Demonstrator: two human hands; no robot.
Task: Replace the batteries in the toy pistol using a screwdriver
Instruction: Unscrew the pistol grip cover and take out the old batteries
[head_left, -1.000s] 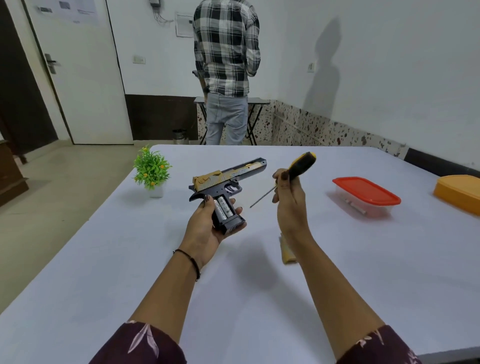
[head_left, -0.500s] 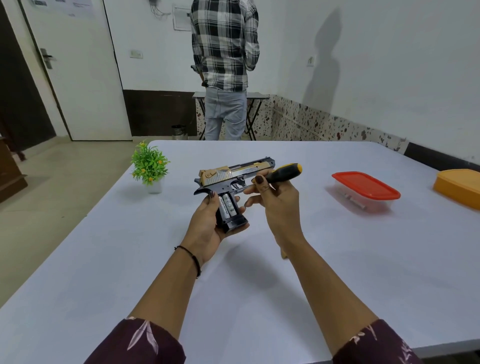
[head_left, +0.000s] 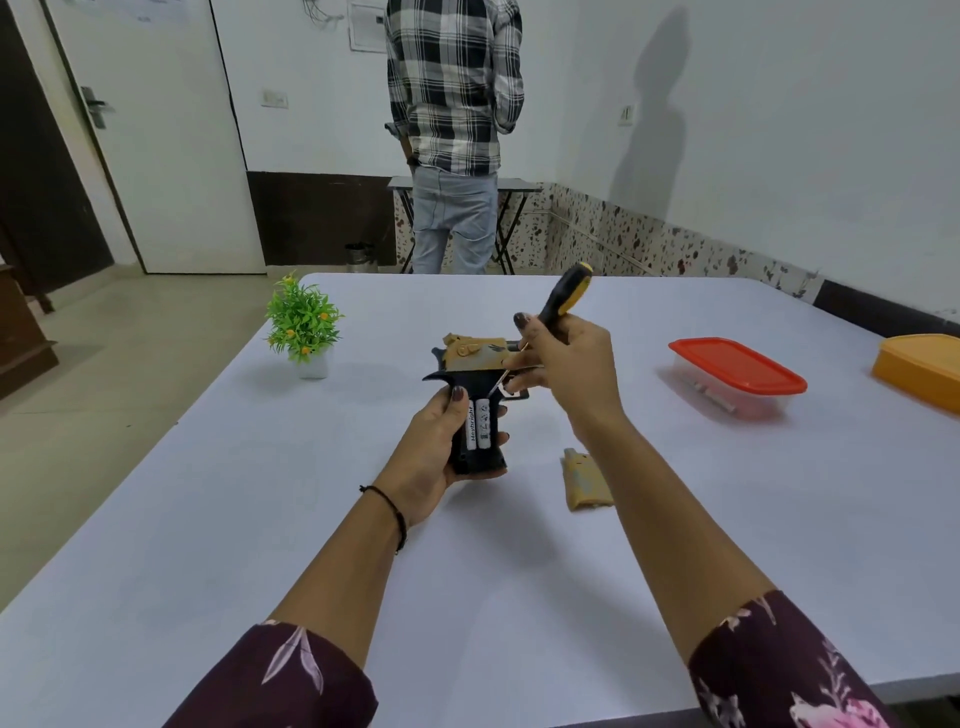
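Black-gold toy pistol (head_left: 475, 364), two batteries (head_left: 478, 423) exposed

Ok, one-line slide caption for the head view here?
Left hand grips the toy pistol, two batteries exposed; right hand angles the screwdriver toward them, battery cover on the table.

A pale table (head_left: 208, 519) carried four things. A small potted plant (head_left: 304, 325) stood near its far left corner. A tan cover piece (head_left: 584, 480) lay flat around the middle. A red-lidded clear box (head_left: 737, 374) sat toward the right edge, with an orange box (head_left: 919, 364) at that edge.
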